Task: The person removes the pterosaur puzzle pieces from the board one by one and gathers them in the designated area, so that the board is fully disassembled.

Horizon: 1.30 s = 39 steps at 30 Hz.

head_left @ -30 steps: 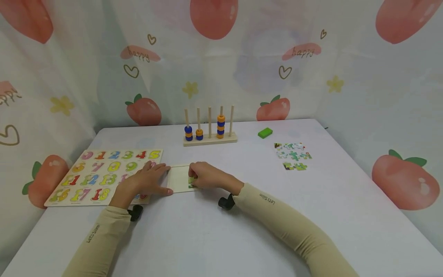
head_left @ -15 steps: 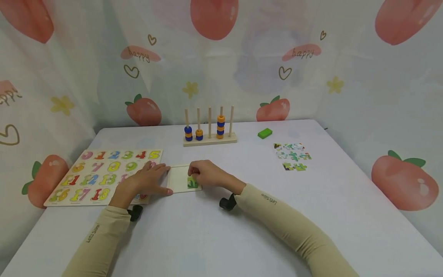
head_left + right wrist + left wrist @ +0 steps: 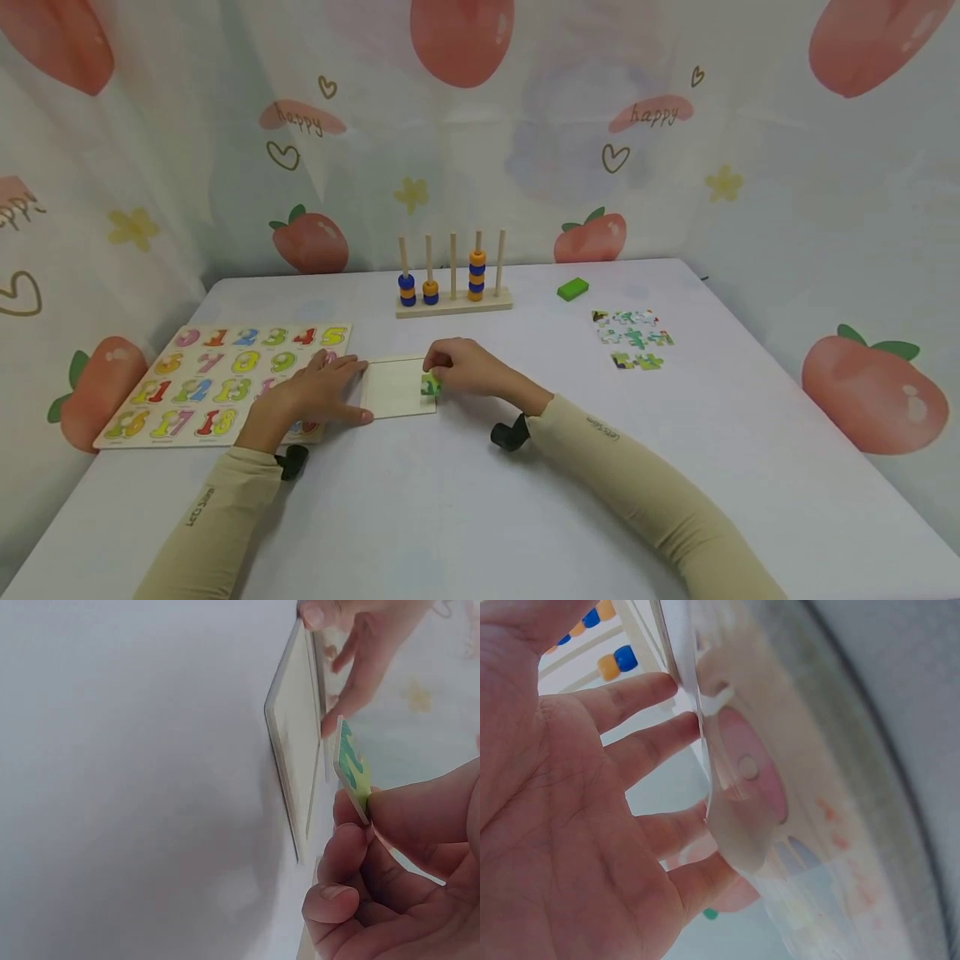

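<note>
A small pale puzzle tray (image 3: 392, 388) lies on the table in front of me. My left hand (image 3: 318, 392) is at its left edge, over the number board (image 3: 202, 377). Its thumb and fingers are spread and touch the tray's left side. My right hand (image 3: 472, 367) pinches a green puzzle piece (image 3: 430, 384) between thumb and fingers, over the tray's right side. In the right wrist view the piece (image 3: 351, 765) is held on edge, apart from the tray (image 3: 296, 742). The left wrist view shows the left fingers (image 3: 656, 750) extended against a board edge.
Several loose puzzle pieces (image 3: 636, 338) lie to the right on the white table (image 3: 480, 508). A green block (image 3: 573, 289) sits behind them. At the back stands a peg rack (image 3: 454, 307) with orange and blue rings. A printed curtain (image 3: 525, 167) closes off the back.
My right hand has moved slightly right and back, carrying the puzzle piece away from the tray's near right corner. The left hand stays where it was.
</note>
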### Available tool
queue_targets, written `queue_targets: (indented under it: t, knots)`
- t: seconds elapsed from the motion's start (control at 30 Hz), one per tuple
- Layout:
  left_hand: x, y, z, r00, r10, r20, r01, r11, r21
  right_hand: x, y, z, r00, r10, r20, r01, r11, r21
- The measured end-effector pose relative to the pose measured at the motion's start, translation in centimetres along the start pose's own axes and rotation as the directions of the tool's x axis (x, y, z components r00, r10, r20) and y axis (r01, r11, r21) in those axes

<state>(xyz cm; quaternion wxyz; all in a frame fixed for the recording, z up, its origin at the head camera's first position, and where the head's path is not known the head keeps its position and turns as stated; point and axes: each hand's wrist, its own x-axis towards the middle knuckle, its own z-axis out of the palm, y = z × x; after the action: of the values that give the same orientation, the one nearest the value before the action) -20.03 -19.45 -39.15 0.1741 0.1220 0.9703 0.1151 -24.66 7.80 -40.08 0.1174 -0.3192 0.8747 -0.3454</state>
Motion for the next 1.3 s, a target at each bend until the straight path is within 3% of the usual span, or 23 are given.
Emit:
queue_targets:
  t: [0.67,1.3]
  knots:
    - [-0.2,-0.2,0.0,1.000,0.011,-0.004,-0.011,1.000,-0.019,-2.5,1.8,-2.9,0.993,0.098,-0.070,-0.096,0.995,0.028]
    - [0.0,-0.1,0.0,1.000,0.002,0.007,-0.002,1.000,-0.026,-5.7,4.1,-5.9,0.969,0.176,-0.172,-0.152,0.978,0.144]
